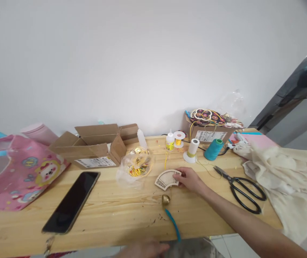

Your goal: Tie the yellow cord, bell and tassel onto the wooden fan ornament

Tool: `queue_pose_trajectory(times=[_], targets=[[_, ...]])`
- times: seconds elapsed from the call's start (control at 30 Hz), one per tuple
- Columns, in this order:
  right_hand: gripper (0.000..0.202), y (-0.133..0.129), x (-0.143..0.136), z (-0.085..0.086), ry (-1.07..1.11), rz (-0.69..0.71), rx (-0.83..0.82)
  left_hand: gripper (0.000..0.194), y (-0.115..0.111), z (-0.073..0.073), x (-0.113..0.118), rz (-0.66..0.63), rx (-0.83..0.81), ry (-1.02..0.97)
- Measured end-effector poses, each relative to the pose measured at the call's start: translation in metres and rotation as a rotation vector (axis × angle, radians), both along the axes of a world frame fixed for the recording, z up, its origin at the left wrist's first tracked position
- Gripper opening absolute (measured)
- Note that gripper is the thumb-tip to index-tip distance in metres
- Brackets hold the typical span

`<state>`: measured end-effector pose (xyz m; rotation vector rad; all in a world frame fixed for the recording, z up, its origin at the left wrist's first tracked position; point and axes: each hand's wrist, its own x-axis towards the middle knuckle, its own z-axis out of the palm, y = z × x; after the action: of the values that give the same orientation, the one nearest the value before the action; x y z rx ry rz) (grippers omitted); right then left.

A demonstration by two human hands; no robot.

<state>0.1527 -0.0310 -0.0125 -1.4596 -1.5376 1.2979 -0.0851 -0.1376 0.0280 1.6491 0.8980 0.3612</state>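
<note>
A fan-shaped wooden piece (166, 178) with cut-out lattice ends lies flat at the middle of the table. My right hand (189, 179) pinches its right end between thumb and fingers. Just below it, a brass bell (165, 200) rests on the wood, seemingly joined to the piece by a thin cord. A teal strip (173, 224) trails from the bell toward the front edge. Low in the view, my left hand (144, 249) is blurred and partly cut off, apart from the wooden piece; its grip is not readable.
Black-handled scissors (246, 191) and cream cloth (290, 172) lie to the right. Behind stand a teal thread cone (214, 149), a white spool (193, 150), a glue bottle (170, 141) and a filled box (209, 134). Leftward are a plastic bag (123, 173), an open carton (94, 152) and a phone (71, 202).
</note>
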Motion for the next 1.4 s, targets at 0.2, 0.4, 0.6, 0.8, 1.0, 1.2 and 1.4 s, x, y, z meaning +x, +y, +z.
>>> queue_pose_trajectory(times=[0.2,0.4,0.6,0.8,1.0,1.2,1.4], targets=[[0.028,0.002,0.01,0.007,-0.29,0.014,0.271,0.035,0.08,0.025,0.019,0.149,0.528,0.149],[0.05,-0.005,0.016,0.007,-0.452,0.198,0.465,0.037,0.147,-0.001,0.059,-0.172,0.762,0.298],[0.044,-0.005,0.011,0.009,-0.507,0.254,0.429,0.024,0.16,-0.005,0.05,-0.185,0.816,0.37],[0.042,-0.004,0.008,0.007,-0.46,0.223,0.39,0.026,0.166,-0.017,0.045,-0.056,0.939,0.501],[0.047,-0.001,0.008,0.001,-0.502,0.222,0.382,0.028,0.169,-0.028,0.036,0.089,1.005,0.505],[0.043,0.0,0.008,0.001,-0.478,0.189,0.532,0.031,0.168,-0.031,0.032,0.111,1.126,0.439],[0.044,-0.001,0.021,0.009,-0.356,-0.102,0.943,0.026,0.162,-0.016,0.03,0.252,1.285,0.14]])
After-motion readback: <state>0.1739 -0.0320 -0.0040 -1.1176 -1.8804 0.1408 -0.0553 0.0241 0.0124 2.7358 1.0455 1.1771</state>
